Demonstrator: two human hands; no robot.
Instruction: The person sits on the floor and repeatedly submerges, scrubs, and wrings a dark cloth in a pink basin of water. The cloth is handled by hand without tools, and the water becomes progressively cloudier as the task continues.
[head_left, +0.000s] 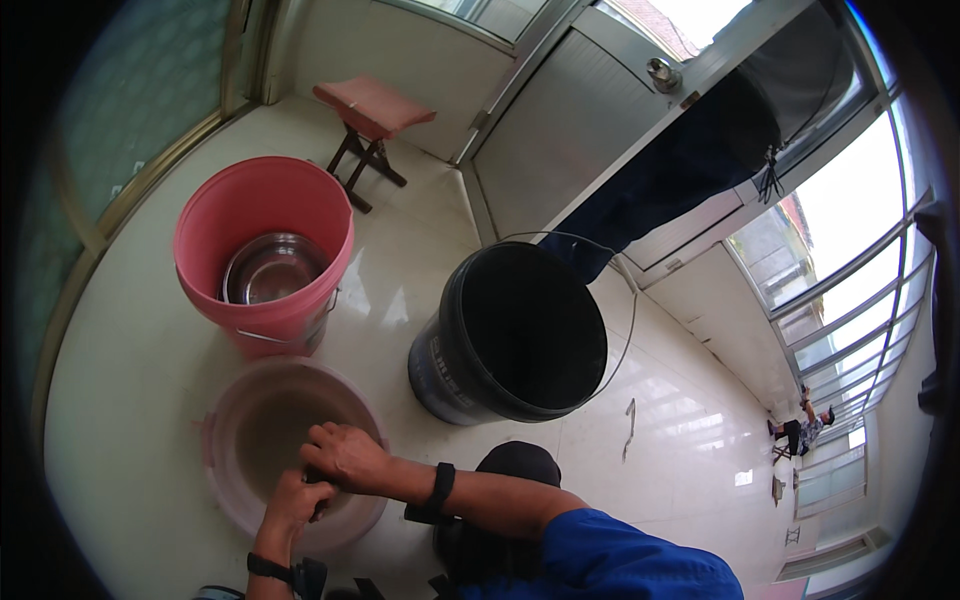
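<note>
Both of my hands are together over a pale pink plastic basin (223, 480) that holds murky water. My left hand (295, 501) is at the lower side, its fingers curled around a small dark object (319, 512) that I cannot identify. My right hand (346, 456) comes in from the right and touches the left, fingers bent; the same dark thing shows between them, mostly hidden. Behind the basin stands a pink bucket (196, 289) with a shiny metal bowl (277, 271) inside. To the right is a black bucket (457, 375) with a wire handle, its inside dark.
A folding stool (375, 109) with a pinkish seat stands near the back wall. An open door (570, 127) with a round knob (664, 75) and dark hanging cloth (667, 191) are at the upper right. A strip (630, 429) lies on the floor. Far right, another person (806, 435) sits.
</note>
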